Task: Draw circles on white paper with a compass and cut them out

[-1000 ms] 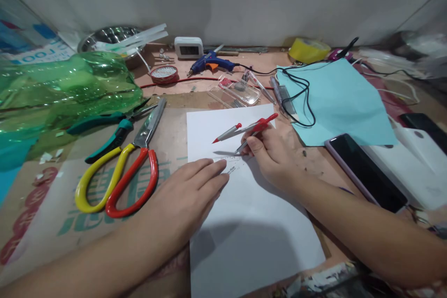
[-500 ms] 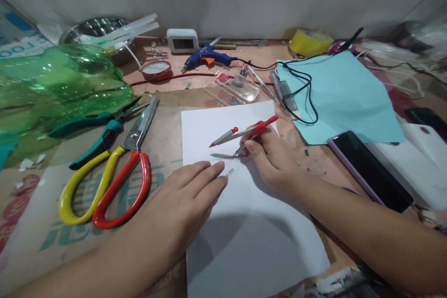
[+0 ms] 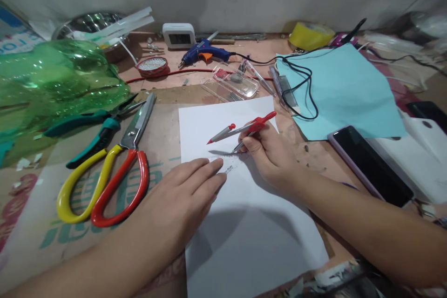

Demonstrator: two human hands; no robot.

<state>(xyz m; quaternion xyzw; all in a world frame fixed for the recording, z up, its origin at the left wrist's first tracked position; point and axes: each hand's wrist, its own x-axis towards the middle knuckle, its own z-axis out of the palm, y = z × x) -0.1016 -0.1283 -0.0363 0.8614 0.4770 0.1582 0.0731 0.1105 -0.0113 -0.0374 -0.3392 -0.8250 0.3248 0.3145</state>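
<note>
compass, head view: pinched by the right hand, above the far half of the white paper; left hand flat on it, grasping nothing visible. judged light, stiff, legs apt to swing; best held at the red top.

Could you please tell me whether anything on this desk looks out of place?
White scraps lie strewn left of the scissors, like uncleared offcuts, and the black cord loops untidily over the light blue sheet. Nothing odd stands out around the compass in the right hand.
</note>
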